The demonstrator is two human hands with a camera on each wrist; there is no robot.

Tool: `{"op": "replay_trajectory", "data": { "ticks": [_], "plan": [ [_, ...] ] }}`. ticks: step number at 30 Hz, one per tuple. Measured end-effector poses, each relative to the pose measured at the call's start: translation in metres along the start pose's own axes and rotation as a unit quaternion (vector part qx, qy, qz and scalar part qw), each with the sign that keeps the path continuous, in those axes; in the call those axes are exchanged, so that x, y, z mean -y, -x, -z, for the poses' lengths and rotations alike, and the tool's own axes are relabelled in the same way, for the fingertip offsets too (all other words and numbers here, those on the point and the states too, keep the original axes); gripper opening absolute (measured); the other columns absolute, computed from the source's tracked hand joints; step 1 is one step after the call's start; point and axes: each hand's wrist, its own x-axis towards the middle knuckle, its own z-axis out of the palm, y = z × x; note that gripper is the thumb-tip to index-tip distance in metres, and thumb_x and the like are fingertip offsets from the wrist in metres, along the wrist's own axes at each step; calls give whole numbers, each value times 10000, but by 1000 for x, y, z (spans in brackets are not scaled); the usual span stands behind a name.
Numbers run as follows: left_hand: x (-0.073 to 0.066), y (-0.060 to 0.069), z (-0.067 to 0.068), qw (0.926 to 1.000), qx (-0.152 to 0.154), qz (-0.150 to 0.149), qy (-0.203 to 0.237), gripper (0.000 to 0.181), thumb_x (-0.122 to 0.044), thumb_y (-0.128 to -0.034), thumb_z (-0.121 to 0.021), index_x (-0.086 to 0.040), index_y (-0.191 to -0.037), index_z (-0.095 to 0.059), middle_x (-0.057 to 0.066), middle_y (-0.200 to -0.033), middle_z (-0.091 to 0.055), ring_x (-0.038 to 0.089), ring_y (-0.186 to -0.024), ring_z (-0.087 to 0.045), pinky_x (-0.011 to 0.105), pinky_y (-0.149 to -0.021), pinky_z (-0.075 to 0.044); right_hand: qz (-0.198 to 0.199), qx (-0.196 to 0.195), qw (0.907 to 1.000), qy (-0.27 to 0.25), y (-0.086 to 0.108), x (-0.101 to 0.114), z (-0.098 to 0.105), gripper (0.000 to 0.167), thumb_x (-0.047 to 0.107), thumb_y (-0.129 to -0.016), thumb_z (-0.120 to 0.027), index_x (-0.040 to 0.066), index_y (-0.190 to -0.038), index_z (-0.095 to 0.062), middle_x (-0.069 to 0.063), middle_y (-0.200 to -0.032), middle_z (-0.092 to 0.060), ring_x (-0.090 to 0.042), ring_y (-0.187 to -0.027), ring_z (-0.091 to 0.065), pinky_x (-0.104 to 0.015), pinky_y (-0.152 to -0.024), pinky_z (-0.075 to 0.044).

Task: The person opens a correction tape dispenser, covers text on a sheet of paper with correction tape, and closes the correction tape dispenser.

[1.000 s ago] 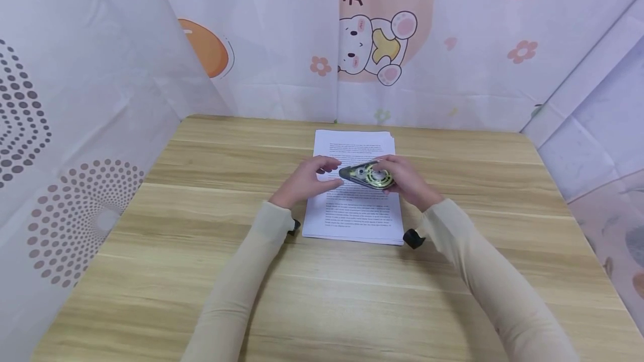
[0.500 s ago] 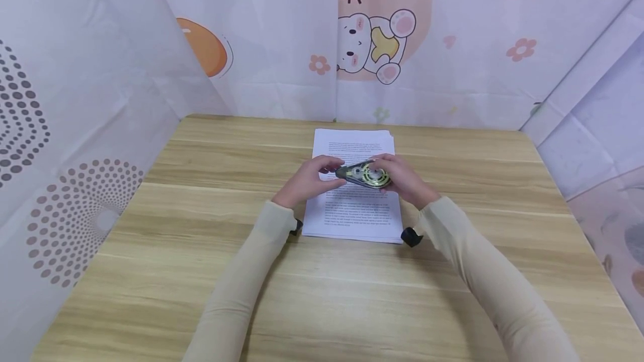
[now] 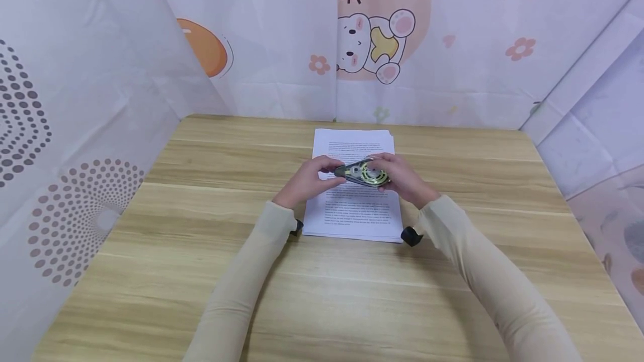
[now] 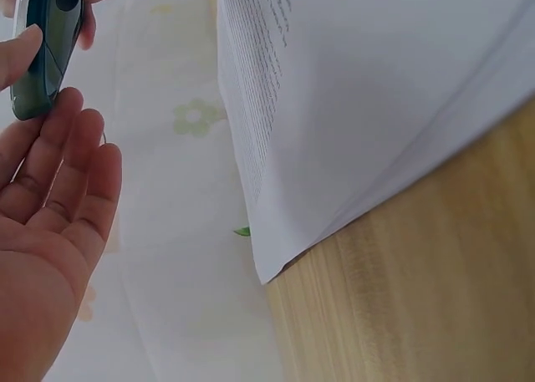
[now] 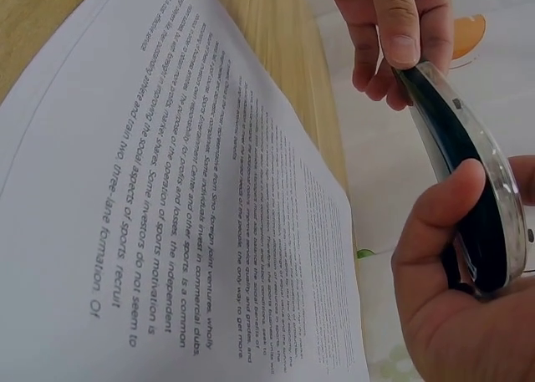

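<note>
Head view: found a teardrop-shaped dispenser of clear and dark plastic with yellow-green rings (image 3: 363, 174) between both hands, above a stack of white printed paper (image 3: 352, 219) on a pale wood-grained table (image 3: 322, 295). Read its long axis as nearly crosswise over the page, with the narrow tip toward the left hand (image 3: 308, 182) and the broad round end toward the right hand (image 3: 405, 179), slanted only slightly, a touch nearer the person at the broad end. Could name neither hand as the closer one, having seen contact at both ends. Saw the right hand curled round the broad end, with its thumb set against the dark rim in the right wrist view. Saw the left hand pinching just the narrow tip between thumb and fingertips, with the other fingers nearly straight and holding nothing in the left wrist view. Could not judge the firmness of that pinch, given the crop at the edge of that view. Found the dispenser apart from the paper in both wrist views, against the white printed curtain (image 3: 271, 71) behind.
</note>
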Motion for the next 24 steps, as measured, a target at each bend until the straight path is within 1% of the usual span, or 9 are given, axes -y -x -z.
{"op": "replay_trajectory", "data": {
  "ticks": [4,6,8,13,19,24],
  "plan": [
    [0,0,0,10000,-20,45,63,391,-305,-838,-695,-118,-1176,-636,22,-1120,-630,263,-1057,-570,436,-973,-438,-14,-49,9999,-105,0,1,-1,542,255,-926,-554,70,-1397,-359,-106,-1135,-483,-93,-748,-528,-167,-536,-447],
    [-1,0,1,10000,-45,53,49,394,-312,-837,-694,-123,-1178,-637,18,-1123,-630,236,-1046,-568,431,-970,-439,36,-42,10000,-63,0,1,-1,541,259,-926,-560,60,-1389,-362,-118,-1146,-487,-96,-755,-531,-167,-538,-445],
    [-2,0,1,10000,-72,64,17,400,-321,-835,-694,-132,-1182,-637,12,-1127,-630,203,-1034,-561,423,-966,-441,98,-47,9999,29,0,1,-1,522,264,-928,-563,59,-1373,-383,-121,-1141,-498,-104,-755,-531,-172,-533,-441],
    [-3,1,1,9999,-119,73,-93,412,-339,-827,-695,-145,-1187,-638,1,-1138,-628,169,-1029,-554,420,-959,-444,193,-56,9997,160,0,-2,-1,480,263,-936,-553,75,-1356,-414,-96,-1082,-509,-106,-732,-526,-195,-512,-452],
    [-2,1,1,9998,-76,5,-189,404,-339,-832,-688,-143,-1182,-641,2,-1137,-626,170,-1030,-558,433,-942,-452,269,116,9996,46,-1,-3,2,452,238,-959,-518,49,-1355,-414,-81,-1062,-508,-88,-713,-540,-191,-514,-471],
    [-3,1,1,9998,-9,11,-182,382,-322,-833,-691,-152,-1171,-644,-1,-1121,-626,169,-1037,-559,437,-934,-455,282,312,9990,165,-1,-3,5,475,236,-965,-505,20,-1372,-393,-88,-1064,-507,-96,-724,-540,-199,-546,-481]
  ]
}}
